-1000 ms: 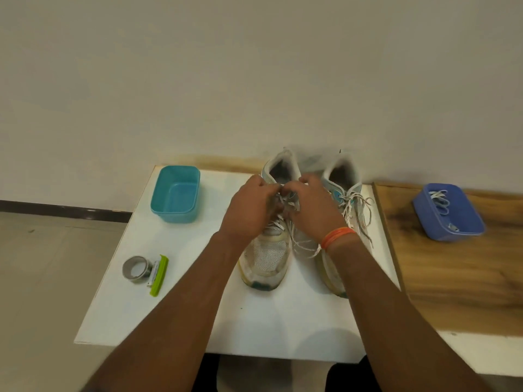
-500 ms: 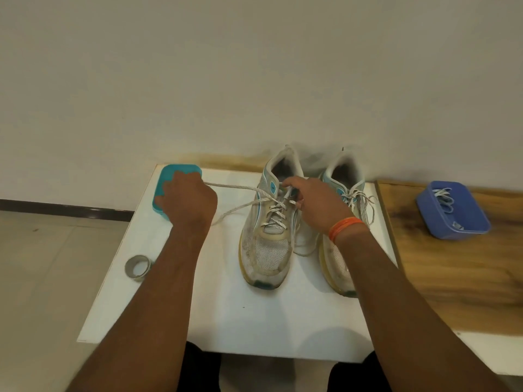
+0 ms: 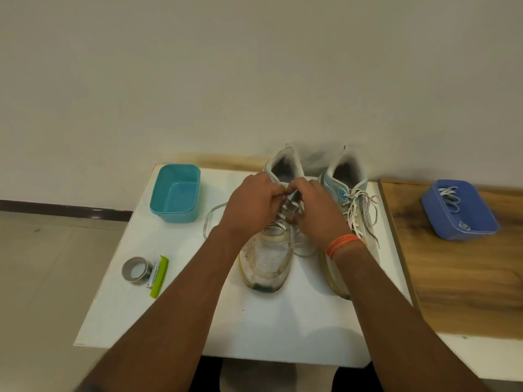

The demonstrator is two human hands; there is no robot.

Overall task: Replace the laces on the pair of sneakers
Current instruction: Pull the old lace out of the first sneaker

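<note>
Two worn white sneakers with teal trim stand side by side on the white table (image 3: 175, 306), toes toward me. Both hands meet over the upper eyelets of the left sneaker (image 3: 268, 258). My left hand (image 3: 252, 202) pinches its white lace (image 3: 210, 222) near the tongue, and a loose loop of that lace trails out to the left on the table. My right hand (image 3: 317, 210), with an orange band on the wrist, pinches the lace on the other side. The right sneaker (image 3: 353, 199) keeps its lace tied loosely. The fingertips hide the exact eyelet.
An empty teal tub (image 3: 175, 193) stands at the table's back left. A roll of grey tape (image 3: 135, 270) and a green-handled cutter (image 3: 159, 275) lie near the left edge. On the wooden surface (image 3: 467, 278) to the right, a blue tub (image 3: 458, 210) holds white laces.
My left hand, which had pulled the lace far out to the left by the teal tub, has come back to the left sneaker's eyelets. The freed lace now lies slack on the table.
</note>
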